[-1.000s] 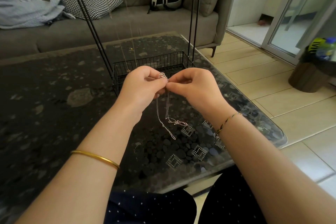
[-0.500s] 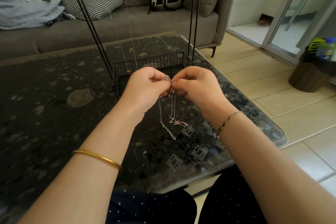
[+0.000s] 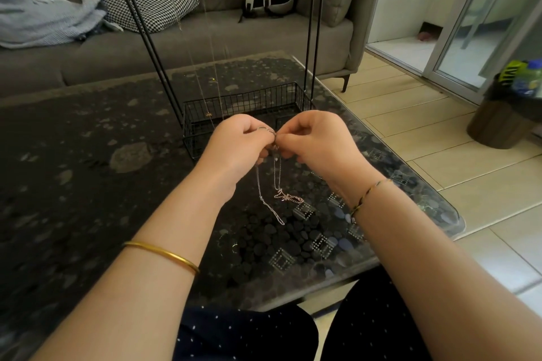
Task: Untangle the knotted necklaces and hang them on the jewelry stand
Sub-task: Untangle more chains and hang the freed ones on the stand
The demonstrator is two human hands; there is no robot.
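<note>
My left hand and my right hand meet above the dark glass table, both pinching the knot of thin tangled necklaces between fingertips. Two chain strands hang down from the knot; their ends lie bunched on the table. Just behind my hands stands the black wire jewelry stand, a basket base with tall thin legs and hooks at the top. Fine gold chains hang from its upper bar into the basket.
A grey sofa with a checked cushion, a folded blue cloth and a backpack runs along the back. The table's rounded right edge borders tiled floor. A small dark side table with bottles stands at the far right.
Both hands stay together at the knot, shifting slightly down and right. The hanging strands have swung a little and their ends rest on the table as before.
</note>
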